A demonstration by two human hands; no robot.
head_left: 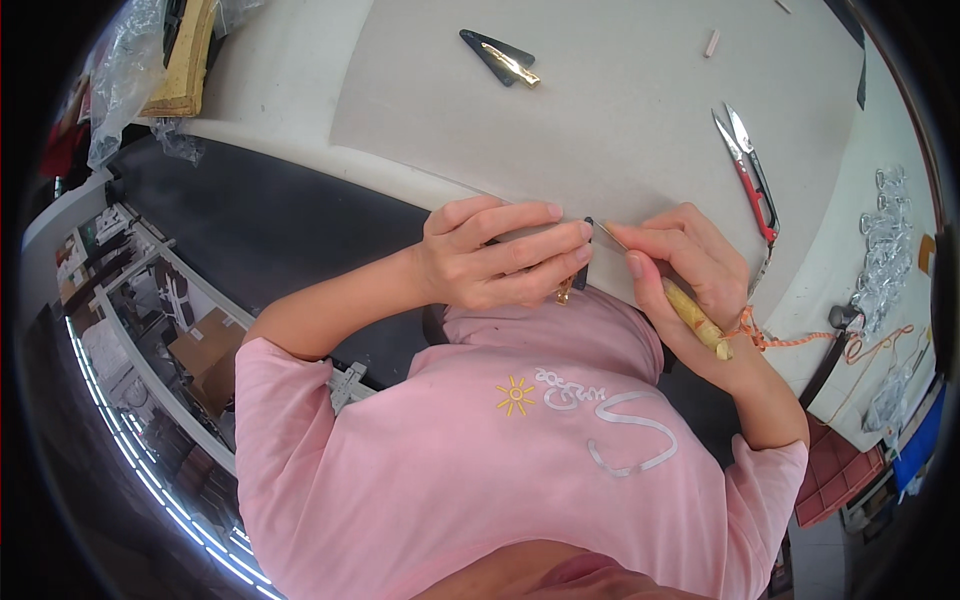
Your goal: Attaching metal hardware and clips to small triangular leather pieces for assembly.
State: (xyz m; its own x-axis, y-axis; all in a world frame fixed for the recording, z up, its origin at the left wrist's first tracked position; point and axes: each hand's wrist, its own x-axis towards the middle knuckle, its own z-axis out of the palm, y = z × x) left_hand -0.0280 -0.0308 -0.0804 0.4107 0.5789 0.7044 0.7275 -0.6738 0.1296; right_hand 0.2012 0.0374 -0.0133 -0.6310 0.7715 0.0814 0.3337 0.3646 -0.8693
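Note:
My left hand (500,255) is closed around a small black piece (583,277), and a bit of gold metal (564,292) shows below the fingers. Much of that piece is hidden by my hand. My right hand (700,260) grips an awl-like tool (695,316) by its worn yellowish handle. The tool's thin metal tip points left, close to the upper end of the black piece; I cannot tell whether they touch. An orange cord (770,341) runs from near the handle to the right. A similar black pointed piece with a gold clip (508,62) lies farther off on the grey sheet.
Red-and-black handled snips (748,180) lie blades up on the grey sheet (620,120), right of my hands. A pale small stick (712,43) is farther back. Clear plastic pieces (885,250) are heaped at the right. A yellow-brown block (185,70) stands at the far left beside plastic wrap.

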